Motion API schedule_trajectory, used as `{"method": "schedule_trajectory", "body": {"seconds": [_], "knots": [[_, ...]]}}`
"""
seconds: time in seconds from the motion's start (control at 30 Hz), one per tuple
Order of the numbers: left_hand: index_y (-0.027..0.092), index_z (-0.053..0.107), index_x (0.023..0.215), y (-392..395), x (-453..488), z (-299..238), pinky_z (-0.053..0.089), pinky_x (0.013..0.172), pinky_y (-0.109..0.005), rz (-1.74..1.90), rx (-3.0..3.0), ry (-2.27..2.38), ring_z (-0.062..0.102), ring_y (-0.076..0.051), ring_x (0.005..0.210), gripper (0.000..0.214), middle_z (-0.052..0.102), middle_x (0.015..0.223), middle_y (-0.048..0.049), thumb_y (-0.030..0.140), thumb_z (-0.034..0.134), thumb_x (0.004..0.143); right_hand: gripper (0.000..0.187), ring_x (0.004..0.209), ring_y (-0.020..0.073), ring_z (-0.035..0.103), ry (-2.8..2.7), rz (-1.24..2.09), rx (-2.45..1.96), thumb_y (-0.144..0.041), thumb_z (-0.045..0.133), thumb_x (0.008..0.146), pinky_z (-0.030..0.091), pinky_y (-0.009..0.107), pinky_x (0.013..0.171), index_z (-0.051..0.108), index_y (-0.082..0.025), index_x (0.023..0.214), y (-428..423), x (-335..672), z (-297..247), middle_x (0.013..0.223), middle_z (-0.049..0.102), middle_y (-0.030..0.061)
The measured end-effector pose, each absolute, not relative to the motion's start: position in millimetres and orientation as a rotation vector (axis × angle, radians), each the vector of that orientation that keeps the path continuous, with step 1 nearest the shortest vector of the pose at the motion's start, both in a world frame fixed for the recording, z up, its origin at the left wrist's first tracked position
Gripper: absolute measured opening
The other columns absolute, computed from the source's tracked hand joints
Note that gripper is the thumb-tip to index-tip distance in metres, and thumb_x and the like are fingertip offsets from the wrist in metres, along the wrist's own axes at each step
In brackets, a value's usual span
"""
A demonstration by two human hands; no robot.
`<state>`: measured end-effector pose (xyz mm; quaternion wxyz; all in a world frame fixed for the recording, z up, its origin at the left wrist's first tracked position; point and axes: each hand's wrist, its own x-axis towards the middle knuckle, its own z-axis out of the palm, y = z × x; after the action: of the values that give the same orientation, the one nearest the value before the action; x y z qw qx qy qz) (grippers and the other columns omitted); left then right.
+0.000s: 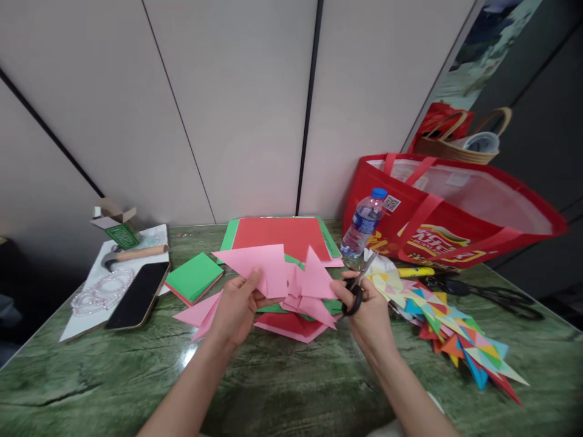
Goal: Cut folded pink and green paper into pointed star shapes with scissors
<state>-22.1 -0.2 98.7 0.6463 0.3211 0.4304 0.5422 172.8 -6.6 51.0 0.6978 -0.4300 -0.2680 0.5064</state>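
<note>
**Bare forearms over a green tabletop, with angular pink paper between two hands**

Near centre, the left hand pinches a pink sheet, thumb above and fingers beneath. The right hand grips black-handled scissors, blades pointing far and right; its fingertips meet a pointed pink piece. Whether sheet and piece are joined cannot be told.

Far right, a red bag bears large white Chinese characters, with Latin letters below too small to read for certain, and a QR code. Its top gapes, showing a pale lining; its contents are hidden.

Just beside it, to the left, a clear bottle with a blue cap holds clear liquid; the white marks on its blue label are illegible. Behind the bag, a woven basket carries a clear plastic vessel.

Far left, a small green carton stands with raised flaps, its print unreadable and its inside unseen. Near right lie multicoloured folded paper points.
</note>
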Motion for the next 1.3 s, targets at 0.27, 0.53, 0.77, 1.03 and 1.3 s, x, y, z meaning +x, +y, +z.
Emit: {"method": "schedule_trajectory", "body": {"seconds": [0.27,0.53,0.77,1.03,1.3], "knots": [[0.009,0.065,0.08,8.5,-34.7,95.2,0.05,0.051,-0.027,1.088,0.9,1.126,0.063,-0.018,0.055,0.032,0.071,0.067,-0.0079,0.031,0.075,0.059,0.039,0.051,0.0078,0.053,-0.475,1.345,-0.867,-0.022,0.083,0.049,0.043,0.017,0.05,0.061,-0.021,0.082,-10.2,165.0,53.1,0.059,0.061,-0.0074],[0.014,0.067,0.097,0.7,-41.0,92.6,0.043,0.054,-0.024,0.782,1.56,1.275,0.062,-0.021,0.065,0.038,0.07,0.076,-0.0054,0.019,0.071,0.06,0.037,0.057,0.0109,0.058,-0.459,1.436,-0.792,-0.018,0.081,0.052,0.05,0.023,0.055,0.059,-0.021,0.082,-16.3,157.0,55.9,0.065,0.062,-0.0064],[0.024,0.066,0.107,-14.2,-20.6,90.4,0.041,0.085,-0.032,1.003,1.692,1.176,0.052,-0.03,0.109,0.045,0.063,0.115,-0.0079,0.025,0.072,0.062,0.035,0.07,0.0144,0.062,-0.394,1.549,-0.723,-0.02,0.08,0.054,0.052,0.035,0.076,0.059,-0.024,0.082,-27.3,142.9,54.6,0.072,0.062,-0.0061],[0.016,0.048,0.052,-27.4,-8.4,111.9,0.029,0.047,-0.021,1.045,1.593,1.249,0.035,-0.011,0.05,0.034,0.038,0.051,0.0035,0.033,0.048,0.081,0.038,0.064,0.0119,0.06,-0.622,1.481,-0.762,-0.019,0.08,0.056,0.047,0.022,0.06,0.057,-0.021,0.085,-36.6,134.8,60.4,0.072,0.064,-0.0035],[0.019,0.027,0.051,-23.5,-25.1,116.3,0.016,0.045,-0.024,0.644,1.813,1.164,0.021,-0.009,0.051,0.036,0.021,0.054,0.0047,0.027,0.045,0.081,0.034,0.066,0.0188,0.065,-0.732,1.327,-0.846,-0.03,0.078,0.059,0.048,0.028,0.062,0.056,-0.022,0.083,-29.7,151.4,68.7,0.07,0.072,0.0022]]}}
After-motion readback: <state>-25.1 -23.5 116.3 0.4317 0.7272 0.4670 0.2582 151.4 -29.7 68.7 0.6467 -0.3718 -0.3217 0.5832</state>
